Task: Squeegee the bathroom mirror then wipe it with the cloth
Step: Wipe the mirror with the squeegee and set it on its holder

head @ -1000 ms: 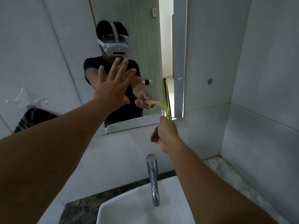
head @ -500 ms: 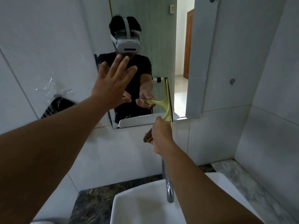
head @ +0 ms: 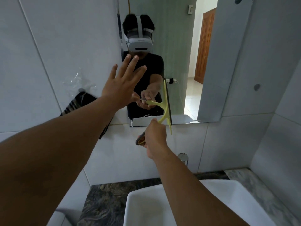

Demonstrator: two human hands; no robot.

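Your right hand (head: 154, 137) grasps the handle of the 1 yellow squeegee (head: 165, 105), its blade standing upright against the mirror (head: 182, 54) at the mirror's bottom edge, the blade's lower tip past that edge over the tile. Your left hand (head: 120, 85) is released, fingers spread at the mirror's left edge. Right of the blade, the mirror's glass lies open. Below the mirror sit 1 tap (head: 183, 158) and 1 white basin (head: 146, 209); 1 striped cloth (head: 78, 101) hangs left of the mirror.

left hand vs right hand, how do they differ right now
The left hand is raised with straight, spread fingers and holds nothing; the right hand sits lower, curled around the yellow-green plastic squeegee. Both reach toward the wall-mounted bathroom mirror.
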